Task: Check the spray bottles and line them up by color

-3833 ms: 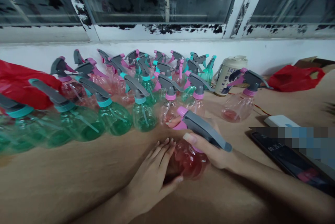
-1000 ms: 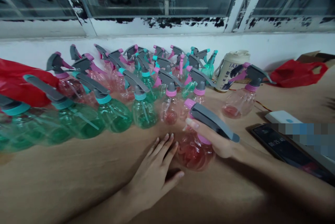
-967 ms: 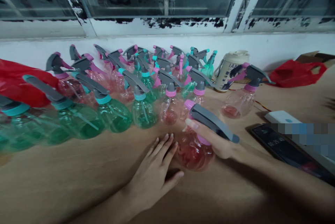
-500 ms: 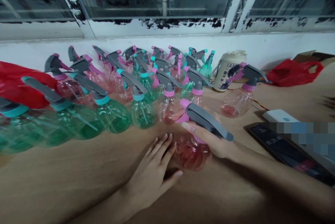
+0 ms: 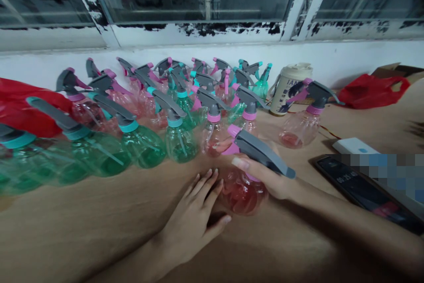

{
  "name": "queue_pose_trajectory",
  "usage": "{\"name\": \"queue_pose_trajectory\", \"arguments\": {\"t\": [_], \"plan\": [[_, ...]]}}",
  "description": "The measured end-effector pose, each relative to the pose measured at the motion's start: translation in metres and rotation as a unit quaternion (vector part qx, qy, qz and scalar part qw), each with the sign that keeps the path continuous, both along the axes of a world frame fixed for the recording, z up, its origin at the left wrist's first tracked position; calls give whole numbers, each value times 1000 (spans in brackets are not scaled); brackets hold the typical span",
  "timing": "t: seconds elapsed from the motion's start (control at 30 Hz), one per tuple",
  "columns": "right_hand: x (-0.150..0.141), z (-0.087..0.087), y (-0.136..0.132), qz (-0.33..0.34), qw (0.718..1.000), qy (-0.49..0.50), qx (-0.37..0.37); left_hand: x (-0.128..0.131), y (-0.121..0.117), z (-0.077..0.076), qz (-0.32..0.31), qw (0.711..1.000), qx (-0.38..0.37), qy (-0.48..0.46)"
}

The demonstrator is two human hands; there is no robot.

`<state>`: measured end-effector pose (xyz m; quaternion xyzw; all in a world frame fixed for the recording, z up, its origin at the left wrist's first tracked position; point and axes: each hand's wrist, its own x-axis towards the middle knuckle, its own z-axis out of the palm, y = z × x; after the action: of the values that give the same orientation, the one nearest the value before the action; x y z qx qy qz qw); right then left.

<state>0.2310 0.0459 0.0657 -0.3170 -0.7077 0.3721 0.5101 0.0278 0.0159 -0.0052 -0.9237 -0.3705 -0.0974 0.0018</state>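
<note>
A pink spray bottle (image 5: 243, 194) with a grey and pink trigger head stands on the wooden table (image 5: 99, 225) in front of me. My right hand (image 5: 265, 170) is wrapped round its neck and trigger, thumb along the near side. The other fingers are partly hidden behind the head. My left hand (image 5: 195, 212) lies with fingers stretched out on the tabletop, just left of the bottle's base. Its fingertips are at or very near the bottle wall; whether they touch I cannot tell. A green spray bottle (image 5: 181, 144) stands beyond my left fingertips.
Several green and pink spray bottles crowd the table from left to centre. One pink spray bottle (image 5: 300, 126) stands apart at right, near a printed cup (image 5: 291, 86). A phone (image 5: 361, 194) lies beside my right forearm. Red plastic bags (image 5: 371, 92) lie at both sides.
Almost nothing differs. The fingers of my right hand have shifted very slightly at the trigger; my left hand and the bottles stay in place.
</note>
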Motion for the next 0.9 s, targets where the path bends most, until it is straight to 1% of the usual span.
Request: {"name": "queue_pose_trajectory", "arguments": {"t": [0.27, 0.5, 0.77, 0.9], "plan": [[-1, 2, -1, -22, 999, -29, 14, 0, -1, 1, 2, 1000, 0, 2], [-1, 3, -1, -32, 997, -41, 50, 0, -1, 1, -1, 1000, -6, -3], [0, 3, 0, -3, 998, -34, 45, 0, -1, 2, 2, 1000, -16, -5], [0, 4, -1, -36, 996, -59, 55, -1, -1, 2, -3, 1000, -9, 1]]}}
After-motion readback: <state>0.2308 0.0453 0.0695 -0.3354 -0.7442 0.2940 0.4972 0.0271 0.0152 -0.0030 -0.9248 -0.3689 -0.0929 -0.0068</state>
